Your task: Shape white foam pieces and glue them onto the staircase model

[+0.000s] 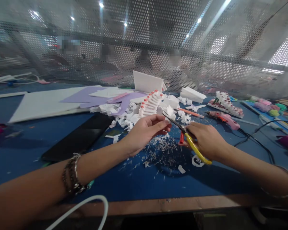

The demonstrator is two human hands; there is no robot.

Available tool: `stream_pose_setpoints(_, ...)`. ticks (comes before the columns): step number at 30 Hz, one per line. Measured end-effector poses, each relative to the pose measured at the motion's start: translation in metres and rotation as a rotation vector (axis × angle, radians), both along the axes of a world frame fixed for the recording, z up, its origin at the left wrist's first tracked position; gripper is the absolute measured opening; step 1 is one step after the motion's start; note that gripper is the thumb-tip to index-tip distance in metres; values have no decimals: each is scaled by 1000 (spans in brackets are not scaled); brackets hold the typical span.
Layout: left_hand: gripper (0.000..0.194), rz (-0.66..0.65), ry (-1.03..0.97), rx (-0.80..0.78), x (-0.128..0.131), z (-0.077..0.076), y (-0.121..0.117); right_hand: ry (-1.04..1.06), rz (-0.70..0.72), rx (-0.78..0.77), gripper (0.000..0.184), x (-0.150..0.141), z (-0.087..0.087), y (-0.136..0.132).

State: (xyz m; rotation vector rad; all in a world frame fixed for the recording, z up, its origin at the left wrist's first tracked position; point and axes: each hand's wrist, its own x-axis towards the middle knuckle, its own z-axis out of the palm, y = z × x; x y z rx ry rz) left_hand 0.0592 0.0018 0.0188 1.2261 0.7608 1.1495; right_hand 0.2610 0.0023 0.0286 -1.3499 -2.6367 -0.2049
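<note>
My right hand grips a pair of scissors with a yellow handle. Their dark blades point up and left towards my left hand. Thumb and fingers of that hand are pinched on a small white piece, partly hidden by the fingertips and the blades. Under my right fingers shows a red part; I cannot tell if it belongs to the scissors. Fine white clippings are scattered on the blue table below. Just behind my left hand stands a white ridged model with red dots.
White scraps, white boards and purple sheets lie left and behind. A black slab rests at left. To the right are a pink glue gun with its cable, a red-and-white model and coloured pompoms. A perforated screen rises behind.
</note>
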Motion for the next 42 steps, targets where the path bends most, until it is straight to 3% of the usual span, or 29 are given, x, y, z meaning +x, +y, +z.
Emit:
stream_pose_setpoints(10, 16, 11, 145, 118, 0, -1, 9, 87, -35, 18, 48, 10, 1, 9)
stream_pose_setpoints(13, 18, 35, 397, 293, -8, 5, 9, 52, -115, 49, 48, 23, 9, 18)
stream_pose_setpoints(15, 17, 55, 643, 488, -16, 9, 10, -104, -249, 49, 46, 36, 12, 25)
stream_pose_setpoints(18, 15, -98, 1064, 817, -28, 11, 13, -193, -343, 15, 44, 56, 8, 35)
stream_pose_setpoints(20, 16, -224, 1189, 838, -32, 7, 16, -230, -339, -47, 42, 66, 1, 39)
stream_pose_setpoints(25, 20, -381, 1157, 717, -33, -3, 23, -297, -276, -200, 41, 71, -4, 41)
stream_pose_setpoints(28, 32, -439, 1191, 669, -36, 2, 24, -321, -239, -248, 37, 73, 5, 42)
stream_pose_setpoints(31, 41, -415, 1267, 649, -42, 10, 24, -329, -226, -260, 33, 77, 17, 42)
stream_pose_setpoints(36, 36, -379, 1240, 732, -47, 9, 24, -296, -231, -197, 40, 68, 26, 38)
stream_pose_setpoints(42, 22, -431, 1098, 781, -39, -5, 27, -267, -124, -169, 34, 42, 19, 34)
